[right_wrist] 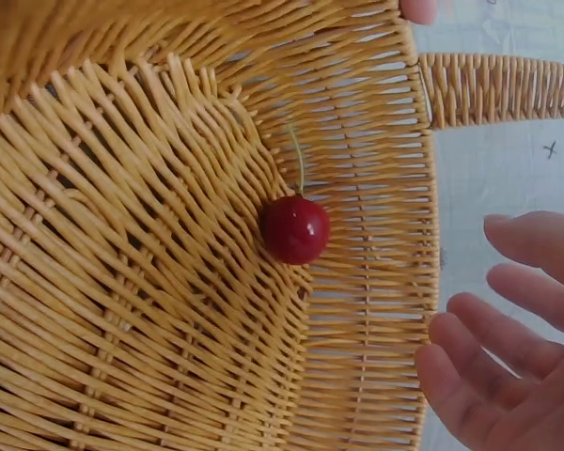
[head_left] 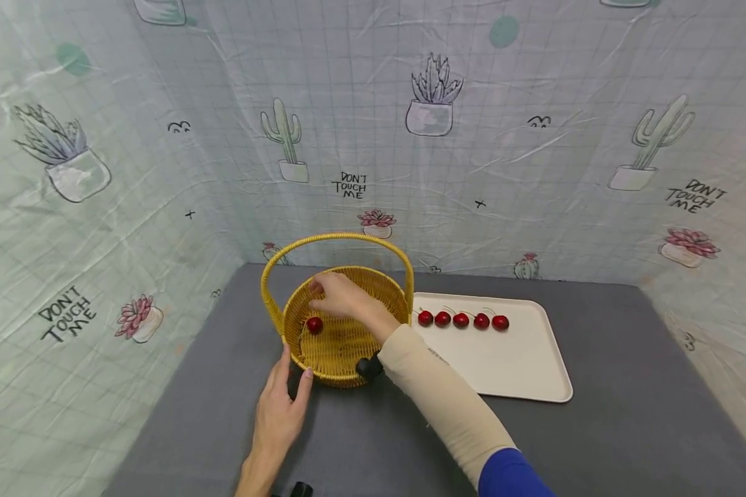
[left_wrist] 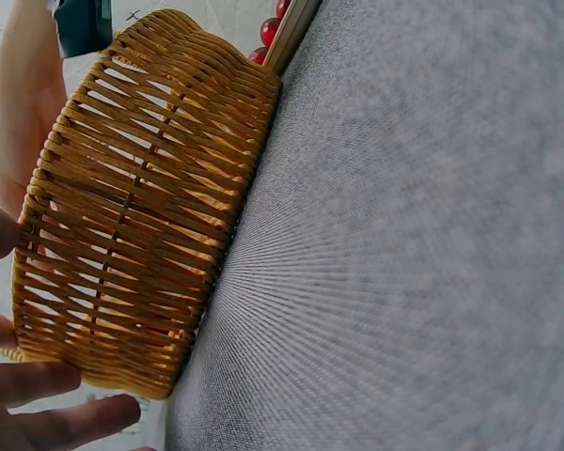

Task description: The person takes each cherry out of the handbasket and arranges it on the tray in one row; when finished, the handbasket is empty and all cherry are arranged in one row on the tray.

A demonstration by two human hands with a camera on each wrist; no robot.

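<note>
A yellow wicker basket [head_left: 342, 359] with a tall hoop handle stands on the grey table. Inside it, one red cherry [right_wrist: 296, 229] with a thin stem lies where the base meets the side wall. My right hand [head_left: 343, 295] is over the basket's far-left part, fingers loosely bent and holding nothing; in the right wrist view they show apart from the cherry. At the near-left rim, my left hand [head_left: 280, 406] touches the basket from outside with its fingers spread. The left wrist view shows those fingers [left_wrist: 38, 381] fairly straight along the woven side.
Right of the basket lies a cream rectangular tray [head_left: 516, 366] bearing a row of several red cherries [head_left: 461, 320] with stems. Behind and to the left hangs a patterned cloth [head_left: 224, 166]. My right sleeve [head_left: 444, 397] crosses in front of the tray's left part.
</note>
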